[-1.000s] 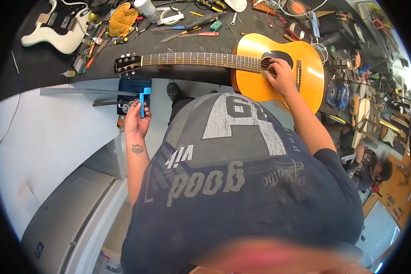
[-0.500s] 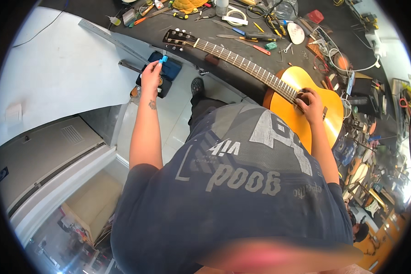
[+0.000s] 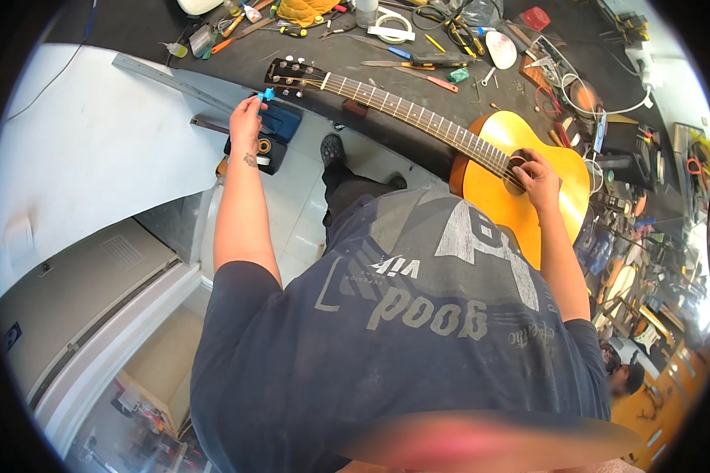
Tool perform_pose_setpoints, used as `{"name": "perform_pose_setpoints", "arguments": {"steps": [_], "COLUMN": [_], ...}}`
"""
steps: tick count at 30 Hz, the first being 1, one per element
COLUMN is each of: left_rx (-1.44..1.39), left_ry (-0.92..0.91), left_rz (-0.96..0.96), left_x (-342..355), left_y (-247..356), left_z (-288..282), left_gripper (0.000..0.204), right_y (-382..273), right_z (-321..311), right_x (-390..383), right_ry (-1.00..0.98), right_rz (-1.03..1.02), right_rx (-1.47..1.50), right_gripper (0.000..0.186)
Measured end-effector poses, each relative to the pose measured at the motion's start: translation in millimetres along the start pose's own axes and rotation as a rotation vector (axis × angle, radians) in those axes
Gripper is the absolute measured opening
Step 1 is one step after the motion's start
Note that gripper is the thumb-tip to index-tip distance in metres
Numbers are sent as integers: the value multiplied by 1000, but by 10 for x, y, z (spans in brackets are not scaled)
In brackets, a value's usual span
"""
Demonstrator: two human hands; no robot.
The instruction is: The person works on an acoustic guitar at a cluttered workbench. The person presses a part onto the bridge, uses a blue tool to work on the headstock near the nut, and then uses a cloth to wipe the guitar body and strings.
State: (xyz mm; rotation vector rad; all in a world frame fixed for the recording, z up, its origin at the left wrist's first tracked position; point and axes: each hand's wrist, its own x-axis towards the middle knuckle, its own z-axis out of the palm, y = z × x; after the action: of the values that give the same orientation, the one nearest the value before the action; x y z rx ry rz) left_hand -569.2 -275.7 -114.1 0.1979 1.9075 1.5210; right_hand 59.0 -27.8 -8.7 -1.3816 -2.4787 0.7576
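An acoustic guitar [image 3: 493, 126] with an orange-yellow body and black headstock lies angled along the bench's front edge. My left hand [image 3: 246, 120] is closed on a blue plastic peg winder [image 3: 266, 94], held at or just below the tuners [image 3: 284, 79]; whether it touches one I cannot tell. Over the soundhole, my right hand [image 3: 538, 177] rests at the strings with curved, parted fingers and nothing visible in them.
The dark bench [image 3: 197, 83] carries pliers, screwdrivers, files and cables [image 3: 576, 87]. A white surface [image 3: 71, 158] lies left, an open dark case [image 3: 276, 118] below the headstock. More instrument parts crowd the right, where another person [image 3: 627, 377] is partly visible.
My view has swung, so the guitar now appears diagonal. My left hand has raised the blue winder toward the headstock. My right hand remains at the soundhole.
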Motion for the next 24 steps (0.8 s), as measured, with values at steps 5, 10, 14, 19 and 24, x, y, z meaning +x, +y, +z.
{"name": "perform_pose_setpoints", "arguments": {"steps": [5, 10, 14, 19, 24], "left_rx": [146, 177, 58, 9, -27], "left_ry": [29, 16, 16, 36, 67], "left_rz": [102, 68, 76, 41, -65], "left_x": [56, -6, 27, 142, 137], "left_y": [89, 72, 17, 34, -29], "left_z": [-66, -98, -29, 57, 71], "left_gripper": [26, 25, 27, 21, 17], "right_y": [-17, 69, 35, 167, 126], "right_z": [-28, 8, -7, 39, -3], "right_x": [14, -11, 13, 8, 27], "right_ry": [-22, -4, -45, -4, -15], "right_rz": [12, 22, 45, 40, 37], "right_rx": [27, 119, 132, 176, 118], "right_gripper": [14, 16, 16, 15, 15]}}
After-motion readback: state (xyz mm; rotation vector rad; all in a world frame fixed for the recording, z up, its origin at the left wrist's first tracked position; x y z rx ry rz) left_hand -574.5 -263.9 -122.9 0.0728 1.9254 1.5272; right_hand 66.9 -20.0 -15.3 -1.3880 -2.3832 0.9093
